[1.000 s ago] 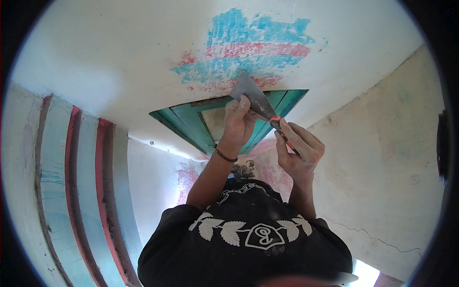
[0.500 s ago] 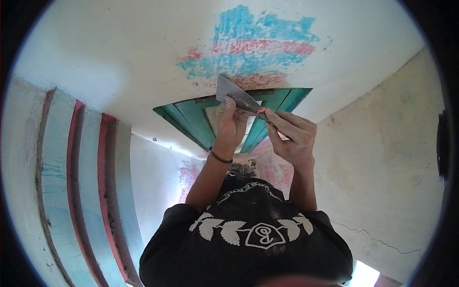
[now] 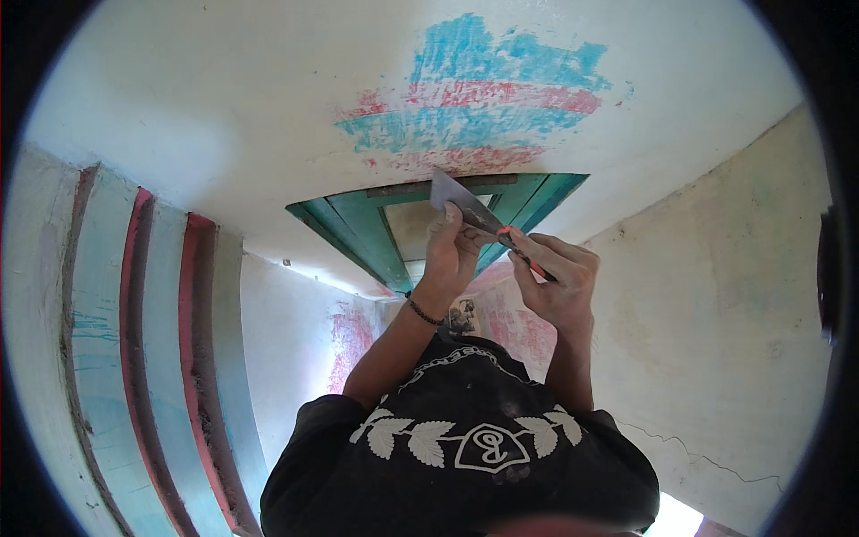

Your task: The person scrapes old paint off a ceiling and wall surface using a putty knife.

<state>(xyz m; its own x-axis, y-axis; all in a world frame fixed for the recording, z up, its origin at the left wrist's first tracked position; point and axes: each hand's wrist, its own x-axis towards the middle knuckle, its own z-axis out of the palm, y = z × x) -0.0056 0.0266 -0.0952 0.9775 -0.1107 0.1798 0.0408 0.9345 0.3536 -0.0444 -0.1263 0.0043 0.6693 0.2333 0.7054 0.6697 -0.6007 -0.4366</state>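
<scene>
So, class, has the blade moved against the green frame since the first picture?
Yes: left and down in the view. Against the green frame, the blade now reaches less far above the upper edge.

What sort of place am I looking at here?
Probably a worn room inside a building, perhaps under renovation: patchy blue-and-pink paint, a cracked wall and the person's flat-bladed scraper suggest it.

A scraper (image 3: 483, 214) with a flaring, smudged grey blade (image 3: 454, 190) and a red-and-black handle (image 3: 534, 266) sits aslant, its blade pointing toward ten o'clock and its handle toward four. Left fingers (image 3: 454, 217) grip the blade; right fingers (image 3: 555, 256) hold the handle.
</scene>
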